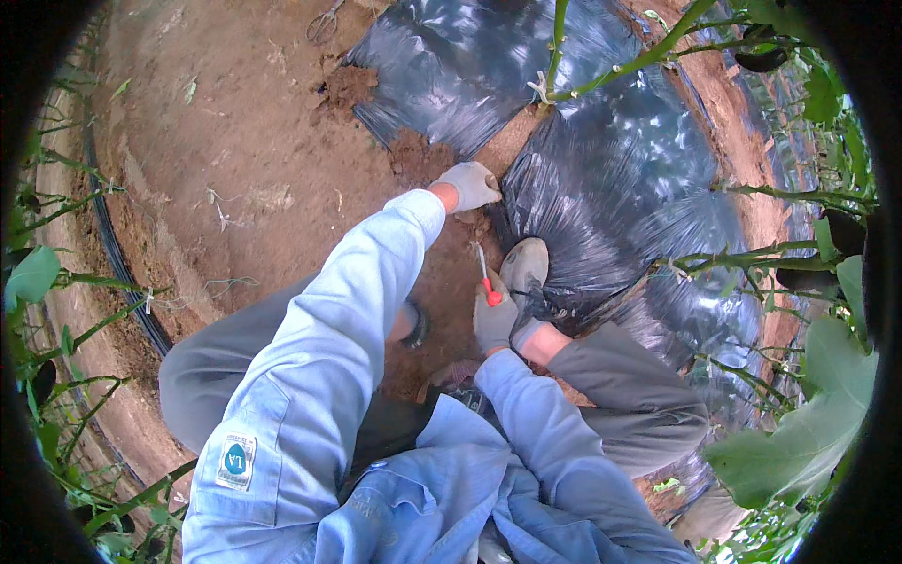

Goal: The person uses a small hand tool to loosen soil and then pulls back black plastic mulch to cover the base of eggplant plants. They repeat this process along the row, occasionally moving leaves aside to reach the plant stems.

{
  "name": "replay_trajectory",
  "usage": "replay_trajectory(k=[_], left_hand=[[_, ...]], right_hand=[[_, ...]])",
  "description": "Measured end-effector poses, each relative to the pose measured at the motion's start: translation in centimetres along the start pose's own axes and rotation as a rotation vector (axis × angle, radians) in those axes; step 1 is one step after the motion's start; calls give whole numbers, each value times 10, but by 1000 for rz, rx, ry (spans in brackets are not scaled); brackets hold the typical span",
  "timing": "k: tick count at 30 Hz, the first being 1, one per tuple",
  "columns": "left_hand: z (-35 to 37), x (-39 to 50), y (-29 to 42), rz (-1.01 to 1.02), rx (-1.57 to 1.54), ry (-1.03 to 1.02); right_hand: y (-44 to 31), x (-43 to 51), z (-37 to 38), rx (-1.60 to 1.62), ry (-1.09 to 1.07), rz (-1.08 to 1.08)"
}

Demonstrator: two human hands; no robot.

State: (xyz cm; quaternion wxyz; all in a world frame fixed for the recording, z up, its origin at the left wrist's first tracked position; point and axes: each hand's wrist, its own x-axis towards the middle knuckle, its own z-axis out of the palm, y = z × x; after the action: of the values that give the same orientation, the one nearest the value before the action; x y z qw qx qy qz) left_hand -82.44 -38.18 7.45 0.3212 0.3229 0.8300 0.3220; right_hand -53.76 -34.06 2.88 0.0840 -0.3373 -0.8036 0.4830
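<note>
My left hand (471,186), in a pale glove, rests at the edge of the black plastic mulch film (606,155), beside a strip of bare soil where the film parts; its fingertips are curled and partly hidden. Closer to my body, my right hand (495,314), also gloved, is closed around the red handle of a tool with a thin metal shaft (483,261). The shaft points away from me to loose soil (476,229); its tip is hard to make out. My shoe (527,264) stands just right of the tool, against the film.
A green plant stem (620,70) rises from a gap in the film. Scissors (324,27) lie on the soil at the top. Leafy plants with dark fruit (807,278) line the right side; more stems and a black hose (116,247) run along the left.
</note>
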Motion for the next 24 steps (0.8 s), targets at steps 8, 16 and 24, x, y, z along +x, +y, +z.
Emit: replay_trajectory(k=[8,16,24], left_hand=[[-3,1,-33,-98,90,-46],[8,0,-38,-120,-212,19],[15,-2,-32,-174,-57,121]], right_hand=[[-28,-31,-37,-121,-141,46],[-36,-40,-51,-222,-111,239],[-18,5,3,-272,-40,47]])
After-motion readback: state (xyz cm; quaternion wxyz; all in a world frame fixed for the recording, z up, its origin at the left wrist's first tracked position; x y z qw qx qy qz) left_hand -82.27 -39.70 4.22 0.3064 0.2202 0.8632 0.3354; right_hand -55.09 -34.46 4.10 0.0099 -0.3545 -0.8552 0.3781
